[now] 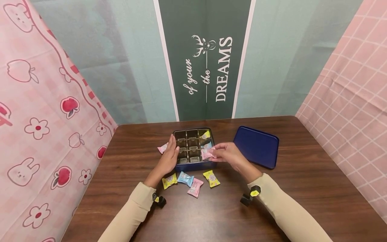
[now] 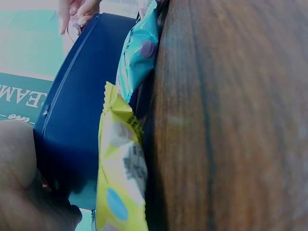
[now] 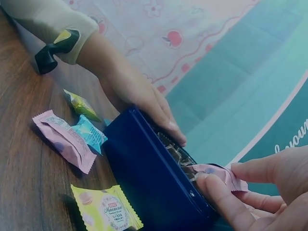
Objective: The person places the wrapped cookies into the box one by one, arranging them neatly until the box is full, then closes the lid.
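Note:
A dark blue tin [image 1: 193,167] stands on the table, its black insert [image 1: 192,135] divided into several compartments. My right hand [image 1: 229,155] pinches a pink wrapped candy [image 1: 207,154] between thumb and fingers at the insert's near right compartment. Behind it in the same column lie a blue wrapped candy [image 1: 207,145] and a yellow one [image 1: 205,135]. With fingers straight, my left hand [image 1: 168,158] rests against the tin's left side. Just in front of the tin are a yellow candy [image 2: 120,168], a blue candy [image 3: 89,133], a pink candy [image 3: 65,141] and another yellow candy [image 3: 107,208].
The blue lid [image 1: 256,147] lies on the brown table [image 1: 217,215] right of the tin. Another pink candy [image 1: 162,148] sits left of the tin, partly behind the left hand. Fabric hangings [image 1: 130,60] enclose the table's back and sides.

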`<act>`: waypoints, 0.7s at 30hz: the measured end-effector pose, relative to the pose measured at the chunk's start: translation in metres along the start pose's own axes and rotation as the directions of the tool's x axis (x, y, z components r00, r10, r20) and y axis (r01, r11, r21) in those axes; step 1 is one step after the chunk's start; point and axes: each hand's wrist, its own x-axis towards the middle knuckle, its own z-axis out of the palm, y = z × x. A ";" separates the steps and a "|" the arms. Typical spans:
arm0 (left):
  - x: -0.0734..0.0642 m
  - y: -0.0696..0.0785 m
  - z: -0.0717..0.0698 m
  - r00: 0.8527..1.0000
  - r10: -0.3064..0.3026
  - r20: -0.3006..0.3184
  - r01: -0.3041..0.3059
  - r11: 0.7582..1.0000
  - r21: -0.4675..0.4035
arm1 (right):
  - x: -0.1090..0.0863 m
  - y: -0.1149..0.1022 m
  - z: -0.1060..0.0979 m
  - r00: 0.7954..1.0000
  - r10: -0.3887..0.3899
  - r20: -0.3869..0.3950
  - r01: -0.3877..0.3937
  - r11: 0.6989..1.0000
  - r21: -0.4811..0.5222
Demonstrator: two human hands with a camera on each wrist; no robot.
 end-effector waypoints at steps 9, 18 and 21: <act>0.000 -0.001 0.000 1.000 0.000 -0.002 0.000 1.000 -0.004 | 0.003 -0.002 0.000 1.000 0.001 0.012 0.000 0.999 -0.044; 0.000 -0.001 0.001 1.000 -0.003 0.000 0.003 1.000 -0.001 | 0.003 -0.007 0.000 1.000 0.003 0.006 -0.002 0.994 -0.110; 0.001 0.000 0.001 1.000 -0.006 0.000 0.006 1.000 -0.003 | 0.004 -0.006 0.000 1.000 0.004 0.018 -0.002 0.995 -0.104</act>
